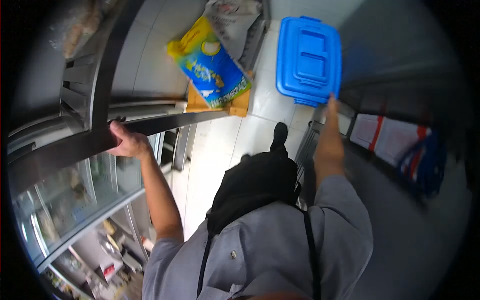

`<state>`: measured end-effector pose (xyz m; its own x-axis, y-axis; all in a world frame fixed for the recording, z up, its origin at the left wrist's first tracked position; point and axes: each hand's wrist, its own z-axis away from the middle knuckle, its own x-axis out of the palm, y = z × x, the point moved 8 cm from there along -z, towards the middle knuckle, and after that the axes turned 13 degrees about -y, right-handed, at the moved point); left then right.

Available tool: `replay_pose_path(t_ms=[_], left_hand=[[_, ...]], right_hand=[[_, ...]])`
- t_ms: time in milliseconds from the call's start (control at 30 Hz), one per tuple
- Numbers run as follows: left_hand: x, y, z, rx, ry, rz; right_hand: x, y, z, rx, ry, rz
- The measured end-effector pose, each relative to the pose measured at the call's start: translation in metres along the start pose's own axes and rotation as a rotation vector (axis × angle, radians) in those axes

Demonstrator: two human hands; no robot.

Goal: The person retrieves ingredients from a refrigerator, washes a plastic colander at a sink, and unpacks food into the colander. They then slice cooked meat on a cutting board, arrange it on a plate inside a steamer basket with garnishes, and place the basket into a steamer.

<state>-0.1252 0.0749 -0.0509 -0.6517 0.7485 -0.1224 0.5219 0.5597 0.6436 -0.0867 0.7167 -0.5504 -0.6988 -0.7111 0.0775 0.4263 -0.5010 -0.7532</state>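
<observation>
My left hand [129,141] is closed around the dark metal edge of a steel rack [165,122], thumb on top and the other fingers mostly hidden behind it. On the right, my right hand [332,112] reaches forward to the near right corner of a blue plastic bin with a lid [310,60]. That hand is blurred and seen edge-on, so its fingers cannot be made out. Whether it touches the bin is unclear. The lid lies on the bin, with a raised handle part in its middle.
A blue and yellow printed sack [210,65] rests on a wooden stand [240,104], with a grey sack [234,25] behind it. Glass-fronted shelves [80,195] with goods stand at lower left. White boxes with red bands [400,140] are at right. Pale tiles [215,150] cover the floor.
</observation>
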Motion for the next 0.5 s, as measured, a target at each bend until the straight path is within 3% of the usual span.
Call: replay_pose_path(t_ms=[33,67,133,167,233,333,467,500], left_hand=[[-0.002,0.002,0.000,0.019,-0.002,-0.040],[-0.007,-0.013,-0.012,-0.071,-0.010,-0.123],[-0.009,-0.008,-0.011,-0.059,-0.029,-0.144],[-0.011,-0.010,-0.014,-0.056,-0.031,-0.147],[-0.017,-0.022,-0.015,-0.074,-0.069,-0.148],[-0.021,-0.004,-0.039,-0.081,-0.032,-0.210],[-0.043,-0.014,-0.043,-0.089,0.017,-0.219],[-0.038,-0.008,-0.044,-0.090,0.010,-0.209]], right_hand=[[0.009,0.004,-0.028,0.147,-0.119,-0.292],[0.030,-0.025,-0.040,0.189,-0.138,-0.294],[0.028,-0.023,-0.002,0.314,0.146,-0.211],[0.030,-0.001,-0.017,0.338,0.133,-0.205],[0.028,0.023,-0.052,0.146,-0.072,-0.369],[0.053,0.038,-0.033,0.014,-0.129,-0.543],[0.052,0.059,-0.043,-0.089,-0.086,-0.451],[0.066,0.079,-0.047,-0.143,-0.233,-0.530]])
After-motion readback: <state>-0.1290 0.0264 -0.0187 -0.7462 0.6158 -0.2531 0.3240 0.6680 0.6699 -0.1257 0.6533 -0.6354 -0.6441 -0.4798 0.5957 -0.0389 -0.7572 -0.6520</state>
